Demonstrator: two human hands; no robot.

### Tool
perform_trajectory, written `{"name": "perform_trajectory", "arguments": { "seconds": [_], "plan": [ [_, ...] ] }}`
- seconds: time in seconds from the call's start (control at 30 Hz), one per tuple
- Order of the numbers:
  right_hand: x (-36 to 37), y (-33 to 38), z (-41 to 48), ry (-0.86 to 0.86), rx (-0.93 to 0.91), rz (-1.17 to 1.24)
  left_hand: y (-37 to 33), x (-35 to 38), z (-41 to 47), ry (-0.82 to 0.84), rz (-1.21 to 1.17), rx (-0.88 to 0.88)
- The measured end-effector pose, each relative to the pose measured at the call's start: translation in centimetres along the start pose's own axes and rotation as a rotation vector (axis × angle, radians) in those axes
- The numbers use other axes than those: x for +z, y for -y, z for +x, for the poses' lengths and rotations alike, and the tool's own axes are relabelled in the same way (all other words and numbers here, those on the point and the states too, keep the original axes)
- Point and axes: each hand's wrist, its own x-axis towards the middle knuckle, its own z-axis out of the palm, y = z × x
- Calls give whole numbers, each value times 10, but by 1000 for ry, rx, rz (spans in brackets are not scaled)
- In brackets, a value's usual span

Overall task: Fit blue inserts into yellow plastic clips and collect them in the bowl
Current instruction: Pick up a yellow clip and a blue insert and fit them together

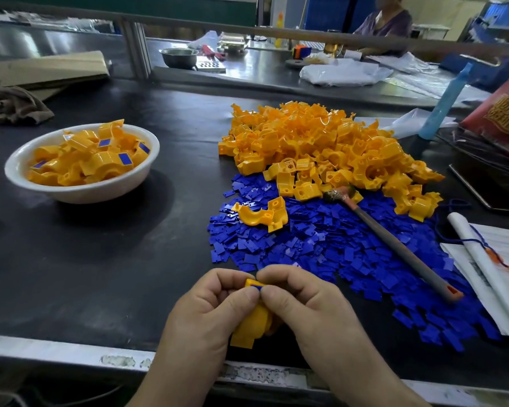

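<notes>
I have one yellow clip (252,324) between both hands, just above the near edge of the desk (100,259). My left hand (215,306) is curled round its body from the outer side. My right hand (303,301) grips it from the other side, and the two thumbs meet on top. A blue insert (257,287) shows as a thin strip under the thumb tips, at the clip's upper end. I cannot tell whether it is fully seated, because my thumbs hide most of it. To do this well, I judge the left hand should brace the clip so it cannot twist, while both thumbs press the insert flat and evenly. Pressing one corner first would likely cock it in its recess. I would want it flush, like those in the bowl (80,198), which sits well off beyond my left hand. The loose blue inserts (335,242) lie just beyond my right hand, with the heap of empty clips (321,142) farther out. A grey-handled tool (394,242) lies across them, so my next reach should pass beside it.
</notes>
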Motion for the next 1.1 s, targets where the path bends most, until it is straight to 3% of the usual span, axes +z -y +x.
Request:
{"name": "perform_trajectory", "arguments": {
  "seconds": [0.2, 0.67, 0.73, 0.83, 0.9, 0.97, 1.03, 1.1],
  "plan": [
    [3, -4, 2, 19, -31, 127, 5, -6, 1, 10, -24, -19],
    [6, 5, -6, -46, -66, -96, 8, -11, -1, 33, 53, -12],
    [-2, 8, -7, -59, -87, -353, 1, -12, -2, 9, 131, 0],
    [-42, 16, -8, -311, -312, -791, -12, -26, 5, -107, 377, 52],
    [-82, 19, -4, -482, -346, -1071, -17, -40, 11, -153, 574, 64],
    [-120, 19, 3, -547, -143, -1313, -19, -48, 16, -181, 701, 65],
    [-143, 13, 9, -484, 126, -1525, -17, -48, 18, -190, 831, 110],
    [-152, 6, 14, -403, 230, -1596, -15, -44, 18, -185, 961, 193]
  ]
}}
